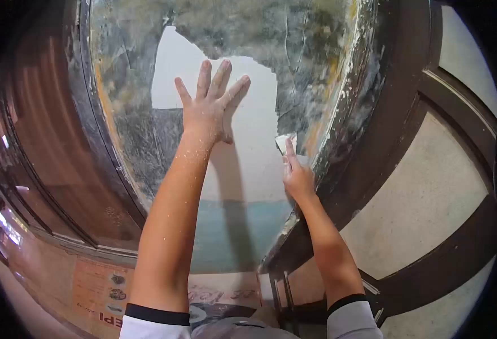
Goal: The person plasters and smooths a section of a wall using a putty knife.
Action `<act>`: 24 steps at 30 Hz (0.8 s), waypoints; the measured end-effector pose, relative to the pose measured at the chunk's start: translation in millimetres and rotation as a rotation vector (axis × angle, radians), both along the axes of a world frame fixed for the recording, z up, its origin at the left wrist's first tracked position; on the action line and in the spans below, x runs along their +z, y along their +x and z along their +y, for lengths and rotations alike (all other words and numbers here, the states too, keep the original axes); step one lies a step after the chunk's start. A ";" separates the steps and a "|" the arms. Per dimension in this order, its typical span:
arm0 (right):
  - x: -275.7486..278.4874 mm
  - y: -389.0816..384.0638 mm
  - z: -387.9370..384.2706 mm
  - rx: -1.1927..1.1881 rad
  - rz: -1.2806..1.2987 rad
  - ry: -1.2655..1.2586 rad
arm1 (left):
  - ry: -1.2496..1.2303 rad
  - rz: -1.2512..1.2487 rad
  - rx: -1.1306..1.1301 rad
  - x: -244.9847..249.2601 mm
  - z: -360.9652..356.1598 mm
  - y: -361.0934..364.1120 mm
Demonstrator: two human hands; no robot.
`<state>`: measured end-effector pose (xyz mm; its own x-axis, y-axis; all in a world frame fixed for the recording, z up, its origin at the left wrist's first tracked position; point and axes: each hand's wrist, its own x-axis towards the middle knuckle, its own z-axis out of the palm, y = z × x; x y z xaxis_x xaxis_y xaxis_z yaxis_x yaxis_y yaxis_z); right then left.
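Note:
My left hand (206, 104) lies with its fingers spread against a white patch (251, 164) of the wall in front of me. My right hand (298, 176) grips a scraper (285, 142), its blade coated whitish and its handle mostly hidden in my fingers. The blade meets the wall at the patch's right edge, beside the dark, mottled surface (293, 56). That stained grey-green layer surrounds the patch with a ragged border along the top and right. Pale specks dot my left wrist and forearm.
Below the white patch runs a blue-green wall band (231, 231). A dark wooden frame with pale panels (429, 192) stands at the right. Brown wooden panelling (45, 141) is on the left. Printed cardboard (99, 288) lies low at the left.

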<state>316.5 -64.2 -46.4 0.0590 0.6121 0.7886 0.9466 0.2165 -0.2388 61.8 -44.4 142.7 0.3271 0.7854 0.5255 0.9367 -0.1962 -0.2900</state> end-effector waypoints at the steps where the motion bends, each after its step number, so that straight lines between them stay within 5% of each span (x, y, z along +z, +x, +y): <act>1: 1.0 -0.3 0.2 0.007 0.002 0.023 | 0.009 -0.001 -0.012 -2.3 0.8 -1.0; 7: -7.6 2.6 2.4 -0.111 -0.155 0.019 | 0.092 -0.110 -0.211 -49.3 18.4 -19.9; 13: -2.9 1.9 8.4 -0.086 -0.150 0.006 | -0.071 -0.023 0.005 -43.7 4.7 -4.8; 24: -6.1 0.9 14.1 -0.069 -0.096 0.126 | -0.026 -0.036 0.020 -52.1 12.9 -2.2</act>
